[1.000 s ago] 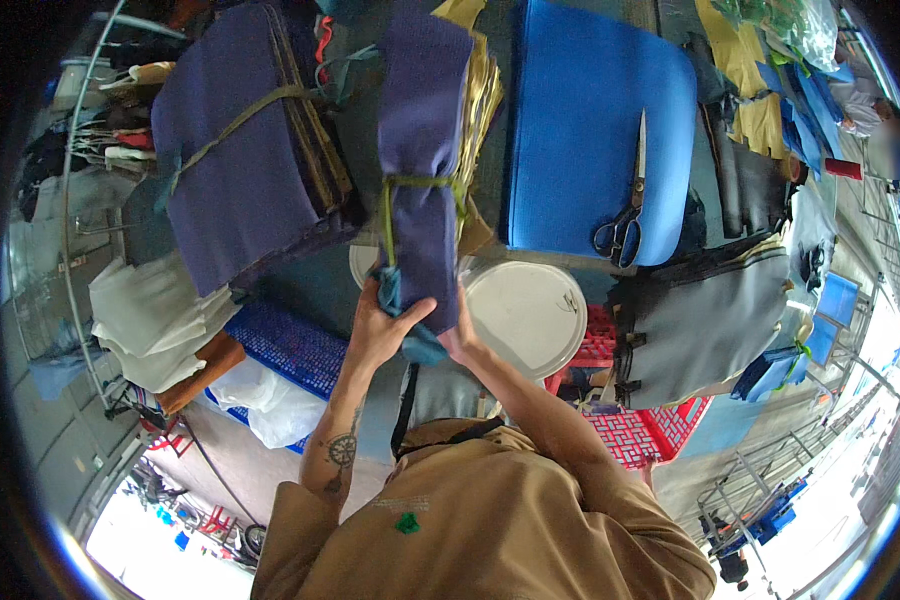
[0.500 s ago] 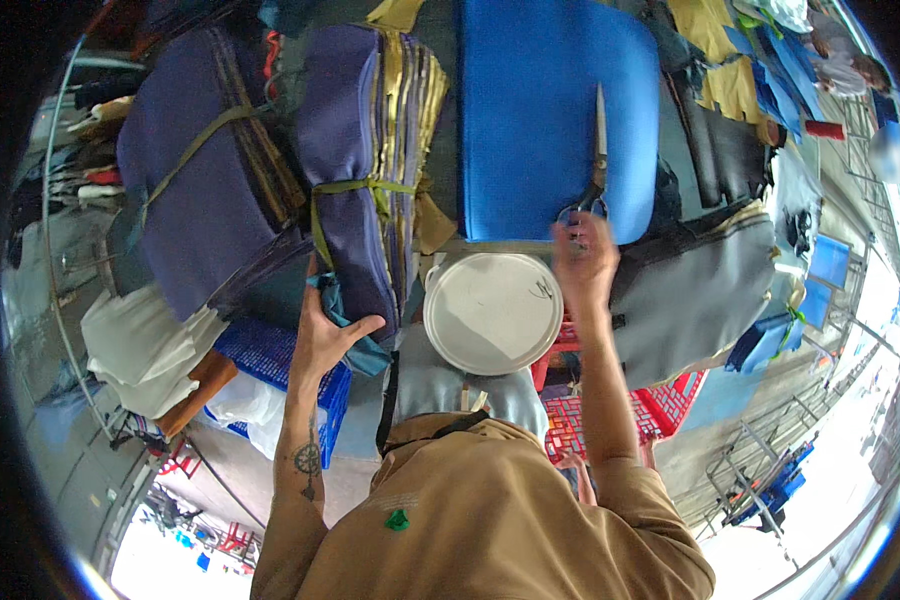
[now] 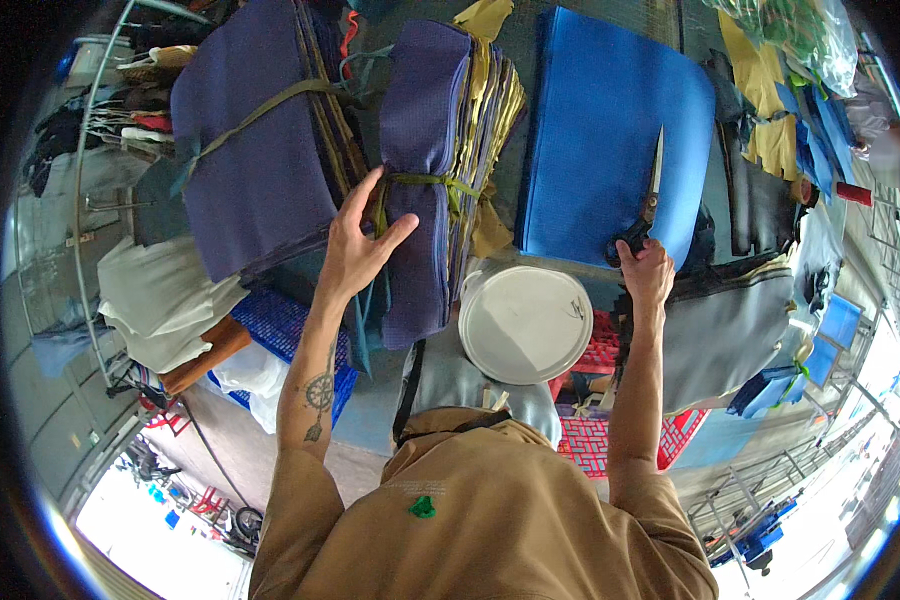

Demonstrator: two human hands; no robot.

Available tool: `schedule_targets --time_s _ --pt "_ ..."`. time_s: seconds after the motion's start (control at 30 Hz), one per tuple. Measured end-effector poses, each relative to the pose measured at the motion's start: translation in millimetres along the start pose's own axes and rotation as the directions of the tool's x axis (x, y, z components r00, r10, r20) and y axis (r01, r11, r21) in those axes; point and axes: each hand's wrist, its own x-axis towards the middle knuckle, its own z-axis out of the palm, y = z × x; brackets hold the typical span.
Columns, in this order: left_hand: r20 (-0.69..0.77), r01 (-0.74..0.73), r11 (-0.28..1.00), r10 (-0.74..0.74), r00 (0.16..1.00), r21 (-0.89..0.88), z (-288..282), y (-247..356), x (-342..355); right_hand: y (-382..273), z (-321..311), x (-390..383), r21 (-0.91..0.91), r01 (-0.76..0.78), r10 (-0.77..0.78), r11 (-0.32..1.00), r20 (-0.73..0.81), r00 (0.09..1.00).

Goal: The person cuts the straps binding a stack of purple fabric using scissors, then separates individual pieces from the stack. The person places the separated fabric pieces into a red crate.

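Where pale sheets [image 3: 165, 305] are draping: at left, a blue basket [image 3: 275, 325] is sitting just beside them.
Large purple bundle [image 3: 250, 150]: is filling the upper left.
Left hand [image 3: 358, 250]: is spreading beside the narrow purple bundle [image 3: 417, 95], upper centre.
White lid [image 3: 525, 325]: is sitting between the forearms, centre.
Scissors [image 3: 652, 205]: are lying on a blue stack [image 3: 595, 110], upper right.
Right hand [image 3: 648, 275]: is pinching their handles, its forearm partly blocking a grey stack [image 3: 735, 330].
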Motion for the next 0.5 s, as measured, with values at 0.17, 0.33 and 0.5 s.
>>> schedule_targets --time_s 0.17,0.33,0.5 --pt "0.042 -0.081 0.997 0.080 0.996 0.016 -5 11 9 0 3 6 -0.044 -0.041 0.044 0.998 0.077 0.996" --pt "0.063 -0.437 0.844 0.440 0.896 0.312 -3 33 18 1 2 12 0.018 -0.072 0.069 0.997 0.123 0.990" --pt "0.122 -0.468 0.849 0.452 0.884 0.245 0 28 41 8 12 10 0.029 -0.115 0.110 0.993 0.123 0.986"
